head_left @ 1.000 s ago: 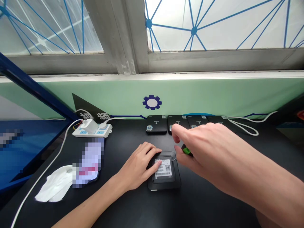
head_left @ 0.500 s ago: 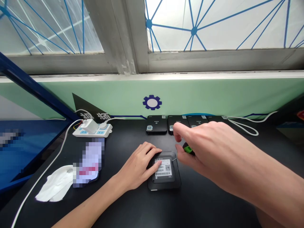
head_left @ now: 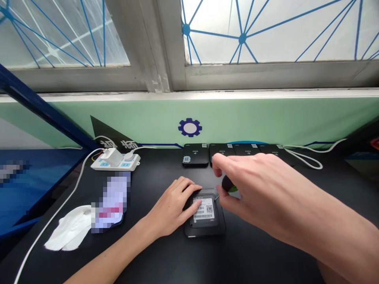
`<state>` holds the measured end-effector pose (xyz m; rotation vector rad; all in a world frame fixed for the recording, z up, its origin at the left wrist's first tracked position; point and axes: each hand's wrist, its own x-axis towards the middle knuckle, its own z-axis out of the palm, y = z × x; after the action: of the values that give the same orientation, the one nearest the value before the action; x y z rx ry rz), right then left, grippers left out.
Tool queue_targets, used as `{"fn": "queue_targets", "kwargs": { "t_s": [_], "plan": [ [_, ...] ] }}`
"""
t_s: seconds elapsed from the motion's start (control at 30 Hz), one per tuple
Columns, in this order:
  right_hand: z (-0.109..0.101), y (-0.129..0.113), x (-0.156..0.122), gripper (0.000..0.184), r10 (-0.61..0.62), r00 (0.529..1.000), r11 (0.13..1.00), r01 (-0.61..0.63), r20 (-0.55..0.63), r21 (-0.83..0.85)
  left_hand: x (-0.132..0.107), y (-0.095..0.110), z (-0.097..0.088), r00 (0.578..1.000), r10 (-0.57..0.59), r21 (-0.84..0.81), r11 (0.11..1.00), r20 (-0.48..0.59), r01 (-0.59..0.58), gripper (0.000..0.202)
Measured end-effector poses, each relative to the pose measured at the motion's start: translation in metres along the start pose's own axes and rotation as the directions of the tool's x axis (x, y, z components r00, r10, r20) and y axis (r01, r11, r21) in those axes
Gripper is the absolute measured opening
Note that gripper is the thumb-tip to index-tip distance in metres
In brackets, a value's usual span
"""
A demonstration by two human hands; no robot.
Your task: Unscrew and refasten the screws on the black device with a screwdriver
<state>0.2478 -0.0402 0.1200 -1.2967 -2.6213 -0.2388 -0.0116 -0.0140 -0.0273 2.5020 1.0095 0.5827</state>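
Note:
A flat black electronic device point(head_left: 204, 231) with a white barcode label point(head_left: 204, 209) lies on the dark table. My left hand point(head_left: 174, 203) is closed on its left side, the thumb on the label and the fingers along the far edge. Held in my right hand point(head_left: 251, 187) is a screwdriver point(head_left: 227, 183) with a black and green handle. Its thin metal shaft slants down to the device's upper right corner. The palm hides much of the handle, and the exact spot the tip touches is hard to make out.
Several similar black devices point(head_left: 195, 155) stand in a row by the green wall panel. Left of them is a white power strip point(head_left: 115, 161) with plugs. A phone point(head_left: 111, 203) and a crumpled white tissue point(head_left: 69, 228) lie nearer. A white cable point(head_left: 304, 157) is at right.
My right hand has shifted slightly left, and the screwdriver handle has turned, with more black and less green showing. My left hand and the device stay put.

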Motion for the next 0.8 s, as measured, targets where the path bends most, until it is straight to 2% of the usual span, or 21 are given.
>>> {"fn": "queue_targets", "kwargs": {
  "t_s": [0.1, 0.27, 0.43, 0.63, 0.73, 0.8],
  "plan": [
    [-0.0005, -0.0024, -0.0003, 0.024, -0.018, 1.000, 1.000, 0.018, -0.026, 0.004, 0.0000, -0.0001, -0.0001, 1.000, 0.000, -0.001, 1.000, 0.002, 0.000, 0.027],
    [-0.0033, -0.0050, 0.0004, 0.027, 0.014, 1.000, 0.999, -0.014, 0.017, 0.030, 0.0000, 0.0007, -0.0001, 1.000, 0.001, 0.007, 1.000, 0.000, -0.001, 0.024],
    [-0.0035, -0.0069, 0.0003, 0.020, -0.023, 1.000, 0.999, 0.022, 0.014, 0.041, 0.0005, 0.0013, 0.0001, 1.000, 0.005, 0.013, 1.000, -0.007, -0.005, 0.024],
    [-0.0011, -0.0064, 0.0017, 0.030, 0.053, 0.998, 0.999, -0.053, 0.029, 0.007, -0.0002, -0.0003, 0.0009, 1.000, 0.002, 0.011, 1.000, 0.011, -0.002, 0.024],
    [-0.0005, -0.0058, 0.0008, 0.030, 0.028, 0.999, 1.000, -0.028, 0.034, 0.004, 0.0003, 0.0004, 0.0007, 1.000, 0.002, 0.015, 1.000, 0.010, -0.002, 0.023],
    [-0.0009, -0.0066, -0.0013, 0.025, 0.001, 1.000, 0.998, -0.002, 0.029, 0.059, 0.0011, 0.0015, 0.0000, 1.000, 0.004, 0.011, 1.000, 0.005, -0.004, 0.023]
  ]
}}
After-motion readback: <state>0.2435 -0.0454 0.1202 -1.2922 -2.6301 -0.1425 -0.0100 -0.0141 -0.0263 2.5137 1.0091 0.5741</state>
